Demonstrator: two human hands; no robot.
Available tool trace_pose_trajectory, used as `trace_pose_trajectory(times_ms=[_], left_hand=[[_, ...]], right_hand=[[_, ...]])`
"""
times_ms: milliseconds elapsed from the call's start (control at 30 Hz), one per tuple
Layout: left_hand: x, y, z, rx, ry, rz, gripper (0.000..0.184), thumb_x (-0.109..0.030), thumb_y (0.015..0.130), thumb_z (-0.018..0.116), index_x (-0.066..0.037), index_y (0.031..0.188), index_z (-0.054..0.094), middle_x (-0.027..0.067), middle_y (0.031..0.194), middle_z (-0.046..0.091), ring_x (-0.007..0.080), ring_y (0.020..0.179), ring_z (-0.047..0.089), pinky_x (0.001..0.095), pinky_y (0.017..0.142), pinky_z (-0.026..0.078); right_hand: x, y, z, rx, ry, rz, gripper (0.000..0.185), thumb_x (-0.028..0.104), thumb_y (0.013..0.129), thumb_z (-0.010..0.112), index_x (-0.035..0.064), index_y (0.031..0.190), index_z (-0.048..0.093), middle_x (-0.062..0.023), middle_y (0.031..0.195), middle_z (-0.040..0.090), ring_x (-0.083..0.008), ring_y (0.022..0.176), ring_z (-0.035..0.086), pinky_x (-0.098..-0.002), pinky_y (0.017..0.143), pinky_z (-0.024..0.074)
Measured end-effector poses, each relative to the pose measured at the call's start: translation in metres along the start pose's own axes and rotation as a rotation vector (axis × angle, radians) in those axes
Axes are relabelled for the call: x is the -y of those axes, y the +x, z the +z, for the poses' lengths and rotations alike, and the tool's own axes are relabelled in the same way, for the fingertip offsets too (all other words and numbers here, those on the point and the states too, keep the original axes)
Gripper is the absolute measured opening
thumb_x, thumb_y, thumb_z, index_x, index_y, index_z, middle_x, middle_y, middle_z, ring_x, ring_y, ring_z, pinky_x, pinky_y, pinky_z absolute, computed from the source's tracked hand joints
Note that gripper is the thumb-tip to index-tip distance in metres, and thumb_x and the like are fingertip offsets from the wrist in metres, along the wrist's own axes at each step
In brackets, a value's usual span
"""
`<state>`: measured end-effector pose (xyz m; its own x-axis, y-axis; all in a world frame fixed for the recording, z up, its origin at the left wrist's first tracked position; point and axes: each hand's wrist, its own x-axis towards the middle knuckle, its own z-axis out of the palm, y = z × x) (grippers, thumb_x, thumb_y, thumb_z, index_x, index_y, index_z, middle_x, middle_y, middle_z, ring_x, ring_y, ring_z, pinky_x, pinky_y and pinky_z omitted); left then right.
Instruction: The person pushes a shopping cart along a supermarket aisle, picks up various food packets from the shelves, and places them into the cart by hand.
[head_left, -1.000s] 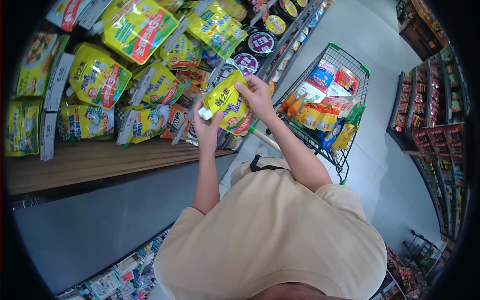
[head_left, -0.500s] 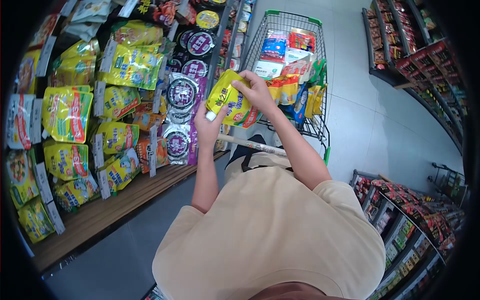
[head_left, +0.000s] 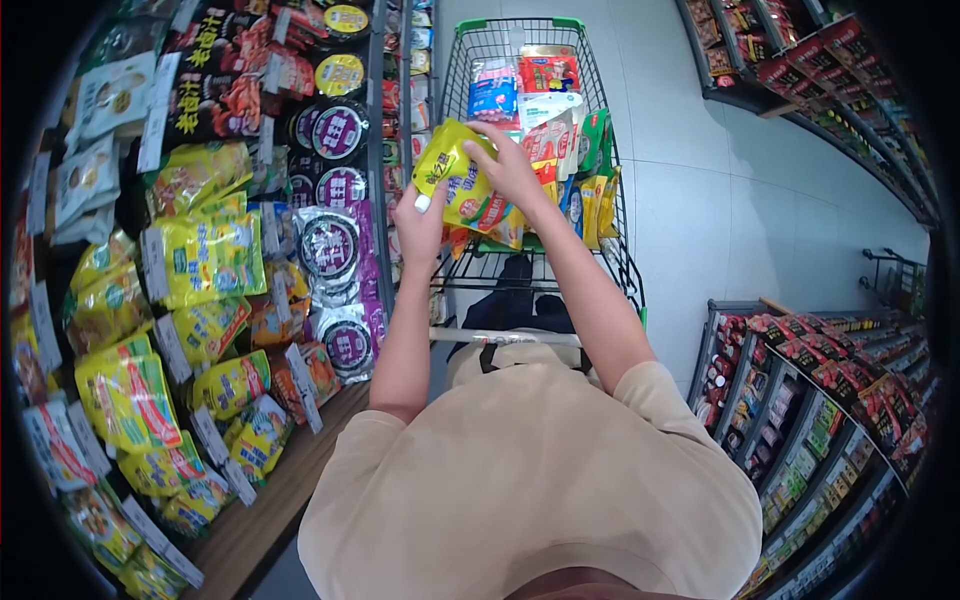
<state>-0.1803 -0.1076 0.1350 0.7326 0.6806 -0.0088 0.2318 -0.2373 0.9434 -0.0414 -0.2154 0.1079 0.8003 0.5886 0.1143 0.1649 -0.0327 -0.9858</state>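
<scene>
A yellow pouch (head_left: 455, 172) with a white cap and a red-and-green lower part is held between both hands, over the near end of the shopping cart (head_left: 622, 230). My left hand (head_left: 418, 222) grips the capped side at its lower left. My right hand (head_left: 508, 165) is closed on the upper right edge, with the thumb across the front. Beyond the pouch, a blue-and-pink packet (head_left: 493, 92) and a red packet (head_left: 549, 72) lie in the cart. Orange and yellow bags (head_left: 592, 205) fill its right side.
Shelves on the left hold yellow pouches (head_left: 125, 395) and round purple-and-black packs (head_left: 330, 245) above a wooden ledge (head_left: 275, 475). The cart's handle (head_left: 500, 337) crosses in front of my waist. More stocked shelves (head_left: 790, 400) stand at the right, beyond the tiled floor (head_left: 700, 210).
The view has swung round, bringing the cart from the right to straight ahead and more of the left shelves into sight. Both hands still hold the yellow pouch, now over the cart's near end.
</scene>
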Motion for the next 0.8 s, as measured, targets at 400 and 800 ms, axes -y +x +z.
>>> trace_pose_trajectory(times_ms=[400, 800], left_hand=[[0.128, 0.181, 0.075, -0.01, 0.139, 0.013, 0.031, -0.023, 0.092, 0.07, 0.003, 0.109, 0.068, 0.0101, 0.091, 0.073, 0.0157, 0.08, 0.068, 0.032, 0.071, 0.05], [0.196, 0.175, 0.089, 0.134, 0.698, -0.256, 0.038, -0.029, 0.088, 0.066, 0.0, 0.113, 0.063, 0.0267, 0.103, 0.069, 0.0441, 0.099, 0.066, 0.0511, 0.086, 0.052]], right_hand=[[-0.114, -0.018, -0.093, -0.397, -0.223, 0.25, 0.039, 0.014, 0.096, 0.057, 0.0017, 0.134, 0.055, -0.0207, 0.127, 0.063, -0.0325, 0.122, 0.06, -0.0401, 0.101, 0.0459], [-0.154, -0.058, -0.146, -0.505, -0.679, 0.406, 0.041, 0.011, 0.093, 0.054, 0.0035, 0.133, 0.053, -0.0172, 0.133, 0.055, -0.0364, 0.129, 0.048, -0.0586, 0.115, 0.0243]])
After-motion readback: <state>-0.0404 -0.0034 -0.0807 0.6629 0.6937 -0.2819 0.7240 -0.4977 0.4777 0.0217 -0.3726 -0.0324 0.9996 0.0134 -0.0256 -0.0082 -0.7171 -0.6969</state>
